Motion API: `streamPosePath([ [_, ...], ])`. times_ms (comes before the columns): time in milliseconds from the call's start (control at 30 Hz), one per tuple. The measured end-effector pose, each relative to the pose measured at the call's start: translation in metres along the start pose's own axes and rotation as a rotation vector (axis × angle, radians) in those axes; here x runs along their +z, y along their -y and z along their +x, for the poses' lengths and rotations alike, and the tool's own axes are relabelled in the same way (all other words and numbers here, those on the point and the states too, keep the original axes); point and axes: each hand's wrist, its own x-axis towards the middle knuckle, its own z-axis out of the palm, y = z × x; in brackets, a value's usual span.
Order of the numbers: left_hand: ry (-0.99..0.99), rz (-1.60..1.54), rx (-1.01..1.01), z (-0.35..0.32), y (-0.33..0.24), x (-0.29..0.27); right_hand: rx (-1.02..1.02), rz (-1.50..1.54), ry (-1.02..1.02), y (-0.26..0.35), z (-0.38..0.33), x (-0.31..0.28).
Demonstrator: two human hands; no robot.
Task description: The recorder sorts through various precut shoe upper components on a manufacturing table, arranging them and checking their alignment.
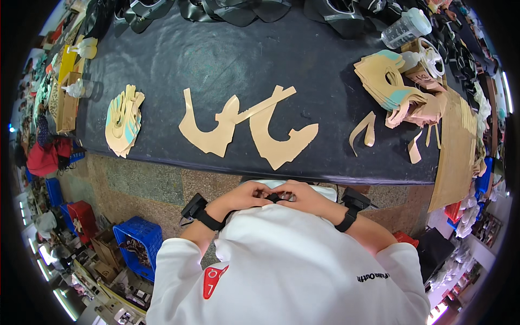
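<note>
Close against my white shirt, below the table's near edge, my left hand (pixel 248 195) and my right hand (pixel 301 196) come together. Their fingers are closed around a small black object (pixel 274 198), mostly hidden by the fingers, so its kind is unclear. On the dark table beyond lie two flat tan cut pieces, a left curved piece (pixel 208 138) and a right curved piece (pixel 279 151). A narrow arm of the right one crosses toward the left piece. Neither hand touches them.
The dark table (pixel 162 59) carries a stack of tan pieces (pixel 124 122) at left and a larger stack (pixel 387 81) at right. Loose curled strips (pixel 369 132) lie near that. Black parts (pixel 238 12) line the far edge. A blue crate (pixel 138 244) stands on the floor.
</note>
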Motion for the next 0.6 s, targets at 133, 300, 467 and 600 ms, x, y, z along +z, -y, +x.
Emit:
streamPosePath([
  [133, 0.026, -0.305, 0.052, -0.014, -0.001, -0.009, -0.062, -0.086, 0.045, -0.010, 0.010, 0.002],
  [300, 0.011, -0.267, 0.050, -0.018, -0.003, -0.010, 0.015, -0.060, 0.068, -0.011, 0.015, 0.002],
  [467, -0.101, -0.249, 0.030, -0.020, 0.009, -0.014, 0.085, 0.039, 0.086, -0.020, 0.019, 0.005],
  [600, -0.256, -0.121, -0.219, -0.041, 0.031, -0.033, 0.125, -0.051, 0.206, -0.009, 0.033, -0.001],
])
